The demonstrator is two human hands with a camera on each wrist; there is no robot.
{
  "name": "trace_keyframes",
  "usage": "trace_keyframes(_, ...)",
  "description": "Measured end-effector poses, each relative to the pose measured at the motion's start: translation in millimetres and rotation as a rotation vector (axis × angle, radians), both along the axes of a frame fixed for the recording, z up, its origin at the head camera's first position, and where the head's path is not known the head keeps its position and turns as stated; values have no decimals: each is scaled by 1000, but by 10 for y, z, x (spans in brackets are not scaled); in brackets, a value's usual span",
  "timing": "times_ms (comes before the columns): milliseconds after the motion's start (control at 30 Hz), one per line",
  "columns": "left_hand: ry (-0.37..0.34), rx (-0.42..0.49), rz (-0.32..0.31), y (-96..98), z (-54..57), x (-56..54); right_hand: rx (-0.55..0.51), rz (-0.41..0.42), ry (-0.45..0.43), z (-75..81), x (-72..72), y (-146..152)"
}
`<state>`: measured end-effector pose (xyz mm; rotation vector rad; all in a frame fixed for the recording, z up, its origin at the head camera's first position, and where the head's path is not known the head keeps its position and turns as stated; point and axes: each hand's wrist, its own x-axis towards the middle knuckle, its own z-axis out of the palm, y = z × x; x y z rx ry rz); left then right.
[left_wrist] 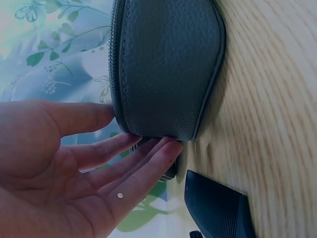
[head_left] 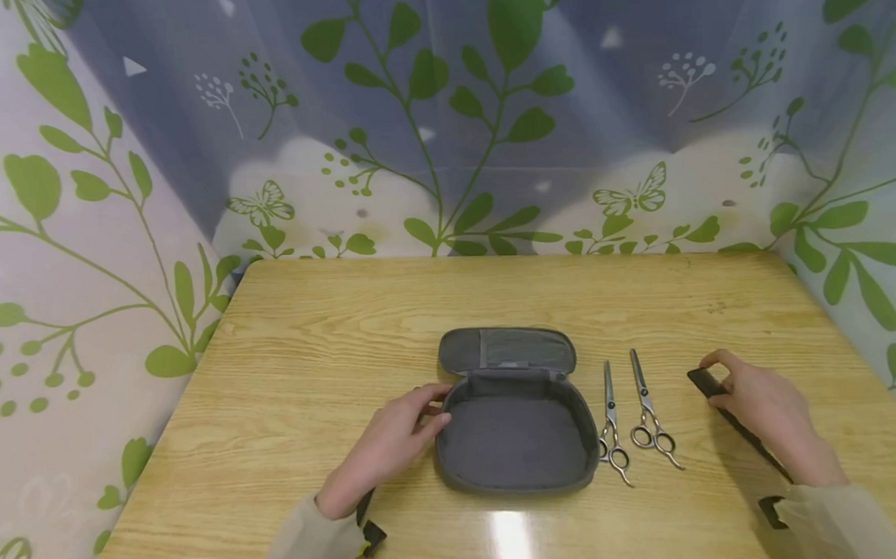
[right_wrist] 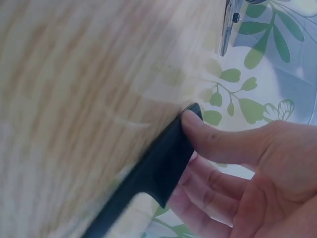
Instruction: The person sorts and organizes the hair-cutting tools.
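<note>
A grey zip case (head_left: pixel 517 482) lies on the wooden table with its lid (head_left: pixel 526 349) folded back and its inside bare. At its left side my left hand (head_left: pixel 395 436) rests lightly, the thumb (left_wrist: pixel 89 117) against the zipped rim and the fairly straight fingers touching the outer wall near the hinge. My right hand (head_left: pixel 765 403) pinches the wide end of a black comb (right_wrist: pixel 166 151) between thumb and fingers. The comb slants back under the wrist, partly hidden. Between the case and the right hand lie two silver hairdressing scissors, one (head_left: pixel 611 414) next to the case, the other (head_left: pixel 646 412) farther right.
The wooden table (head_left: pixel 329 318) reaches back to a leaf-patterned cloth (head_left: pixel 442 146), which also hangs at both sides. Black straps (head_left: pixel 372 537) go round the wrists. The lid has a mesh pocket.
</note>
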<state>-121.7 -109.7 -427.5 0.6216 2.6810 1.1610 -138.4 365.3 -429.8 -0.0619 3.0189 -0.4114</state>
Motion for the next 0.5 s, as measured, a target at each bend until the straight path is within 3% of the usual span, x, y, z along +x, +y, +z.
trace_keyframes(233,14,9,46,20,-15,-10,-20,-15,34,-2,8,-9)
trace_keyframes(400,25,13,148,21,-5,-53,-80,5,109,45,7,-116)
trace_keyframes(500,73,38,204,22,39,-85,-115,22,150,138,-11,-238)
